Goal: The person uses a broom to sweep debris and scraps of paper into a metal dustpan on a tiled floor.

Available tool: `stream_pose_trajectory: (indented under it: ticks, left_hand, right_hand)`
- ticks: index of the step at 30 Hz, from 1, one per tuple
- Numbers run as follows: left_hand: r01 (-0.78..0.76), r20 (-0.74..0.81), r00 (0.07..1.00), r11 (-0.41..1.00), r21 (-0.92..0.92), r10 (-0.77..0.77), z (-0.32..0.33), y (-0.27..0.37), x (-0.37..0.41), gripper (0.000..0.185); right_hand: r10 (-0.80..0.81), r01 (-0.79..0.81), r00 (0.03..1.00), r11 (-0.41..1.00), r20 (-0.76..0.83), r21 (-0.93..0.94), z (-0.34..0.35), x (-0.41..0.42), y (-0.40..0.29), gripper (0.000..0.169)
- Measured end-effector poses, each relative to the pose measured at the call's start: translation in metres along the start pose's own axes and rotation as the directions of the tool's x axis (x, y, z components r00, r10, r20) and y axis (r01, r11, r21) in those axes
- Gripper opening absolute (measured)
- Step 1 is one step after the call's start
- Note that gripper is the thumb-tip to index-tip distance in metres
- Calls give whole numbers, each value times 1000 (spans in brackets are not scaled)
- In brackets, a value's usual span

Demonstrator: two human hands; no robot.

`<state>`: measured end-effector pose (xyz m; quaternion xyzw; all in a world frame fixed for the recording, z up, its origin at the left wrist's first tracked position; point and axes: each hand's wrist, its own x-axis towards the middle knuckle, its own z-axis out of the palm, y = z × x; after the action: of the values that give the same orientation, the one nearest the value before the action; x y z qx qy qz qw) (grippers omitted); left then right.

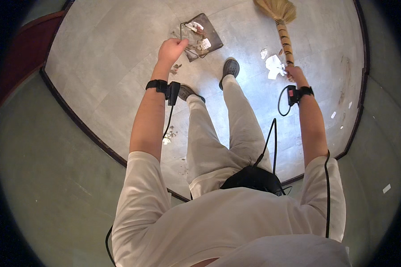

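My left hand (172,50) is closed around the thin wire handle of a dark dustpan (214,34). White paper scraps (205,44) and brownish debris lie in the pan. To the right, my right hand (297,75) grips the lower end of a straw broom (285,40), whose handle is wound with dark bands. The bristles point away from me and reach the top edge of the view. Crumpled white paper (274,66) lies on the floor just left of my right hand.
Small debris (175,68) lies near my left shoe (188,92), and more litter (167,140) beside my left leg. White scraps (333,114) and brown stains (343,83) mark the floor at right. Dark baseboards (83,121) run below green walls (60,160). A dark red panel (28,56) stands at left.
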<state>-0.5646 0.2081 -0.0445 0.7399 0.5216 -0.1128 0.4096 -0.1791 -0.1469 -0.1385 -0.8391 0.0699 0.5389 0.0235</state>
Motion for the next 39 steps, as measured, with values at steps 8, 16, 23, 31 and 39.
stream_pose_trajectory:
  ticks: [8, 16, 23, 31, 39]
  left_hand:
    - [-29, -53, 998, 1000, -10, 28, 6, -12, 3, 49]
    - [-31, -52, 998, 999, 25, 32, 9, 0, 10, 49]
    - [-56, -55, 997, 998, 41, 58, 15, -5, 4, 49]
    - [-58, 67, 996, 998, 31, 56, 1, -25, -38, 49]
    - [48, 38, 998, 986, -162, -43, -30, -39, -70, 39]
  right_hand:
    - [12, -6, 999, 993, -49, 117, 67, -17, 12, 14]
    - [-253, 284, 957, 921, 144, -266, 149, -19, 54, 23]
    - [-32, -108, 871, 961, 491, 254, 117, -194, 64, 13]
    - [-121, -126, 849, 900, 515, 418, 22, -294, 104, 20]
    - [-156, 50, 953, 927, 260, 371, -44, -210, 39, 14]
